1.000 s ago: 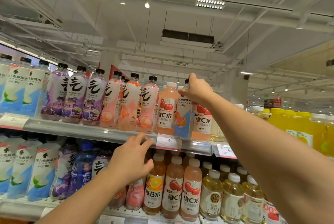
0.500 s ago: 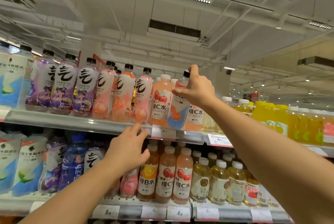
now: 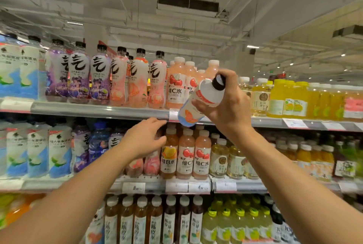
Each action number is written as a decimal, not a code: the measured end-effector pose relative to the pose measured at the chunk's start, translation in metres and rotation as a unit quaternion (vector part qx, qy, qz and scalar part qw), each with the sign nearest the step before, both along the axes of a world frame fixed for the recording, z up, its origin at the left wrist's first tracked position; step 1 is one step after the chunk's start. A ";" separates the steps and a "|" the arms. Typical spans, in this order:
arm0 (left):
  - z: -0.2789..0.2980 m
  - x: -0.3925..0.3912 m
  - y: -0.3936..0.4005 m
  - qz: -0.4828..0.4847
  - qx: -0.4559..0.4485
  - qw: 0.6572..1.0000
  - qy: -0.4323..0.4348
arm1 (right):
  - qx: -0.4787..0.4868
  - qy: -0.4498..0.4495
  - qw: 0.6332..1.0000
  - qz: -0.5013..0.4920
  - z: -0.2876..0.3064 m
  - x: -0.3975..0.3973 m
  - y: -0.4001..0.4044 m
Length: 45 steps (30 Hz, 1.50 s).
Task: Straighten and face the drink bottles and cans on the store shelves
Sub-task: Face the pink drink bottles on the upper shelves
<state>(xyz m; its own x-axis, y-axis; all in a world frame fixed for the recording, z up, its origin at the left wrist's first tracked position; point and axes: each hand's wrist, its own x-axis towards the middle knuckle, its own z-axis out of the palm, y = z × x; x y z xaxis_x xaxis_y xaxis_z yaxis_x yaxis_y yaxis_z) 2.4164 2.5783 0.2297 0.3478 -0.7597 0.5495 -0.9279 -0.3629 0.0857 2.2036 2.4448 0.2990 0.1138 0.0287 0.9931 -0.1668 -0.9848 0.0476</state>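
Stray bottle held off the top shelf

Right hand (image 3: pixel 230 110) grips the tilted bottle (image 3: pixel 200 102) before the top shelf (image 3: pixel 98 109); left hand (image 3: pixel 144 139), fingers loosely spread, reaches below it. Next, probably: rehome it, label forward.

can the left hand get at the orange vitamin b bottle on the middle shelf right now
Probably yes. The left hand is open and holds nothing, its fingertips right beside the orange plastic vitamin B bottle with the white cap, which stands in the front row of the middle shelf with nothing before it.
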 end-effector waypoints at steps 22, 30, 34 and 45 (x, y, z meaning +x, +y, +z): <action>-0.087 -0.036 0.221 0.125 0.244 0.935 0.226 | 0.302 0.012 0.912 0.277 -0.167 -0.042 0.093; -0.147 0.047 0.242 0.149 0.236 0.935 0.219 | 0.364 0.050 0.898 0.243 -0.233 0.005 0.134; -0.182 0.111 0.239 0.148 0.214 0.943 0.205 | 0.377 0.079 0.898 0.213 -0.251 0.049 0.150; -0.252 0.230 0.195 0.069 0.155 0.965 0.198 | 0.440 0.073 0.885 0.135 -0.280 0.138 0.186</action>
